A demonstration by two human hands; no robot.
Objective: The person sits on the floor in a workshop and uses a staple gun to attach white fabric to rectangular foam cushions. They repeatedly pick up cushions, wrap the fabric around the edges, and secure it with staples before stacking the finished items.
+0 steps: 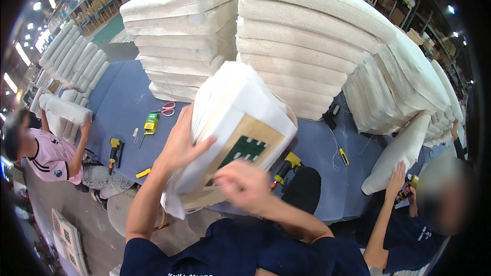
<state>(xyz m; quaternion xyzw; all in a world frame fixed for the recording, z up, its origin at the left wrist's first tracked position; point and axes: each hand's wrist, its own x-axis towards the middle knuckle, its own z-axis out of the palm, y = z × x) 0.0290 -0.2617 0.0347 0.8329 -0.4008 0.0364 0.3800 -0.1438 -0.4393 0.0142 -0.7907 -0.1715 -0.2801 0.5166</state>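
A seat cushion [240, 92] covered in white cloth is tilted up in front of me, its underside showing a wooden frame [250, 130] with dark green webbing [244, 151] in the opening. My left hand [181, 143] grips its left edge, thumb across the underside and fingers behind. Over the lower part of the frame is my right hand [243, 184], slightly blurred, its fingers curled closed; whatever they pinch is hidden. Loose white cloth [174, 205] hangs from the cushion's lower left corner. Just right of the cushion a yellow-and-black staple gun [287, 167] lies on the blue table [327, 174].
Tall stacks of white cushions [302, 36] line the table's far side. Red-handled scissors [168, 109], a green-yellow box [151, 122], a second staple gun [115, 154] and a yellow cutter [343, 157] lie around. Co-workers handle cushions at left [56, 153] and right [409, 225].
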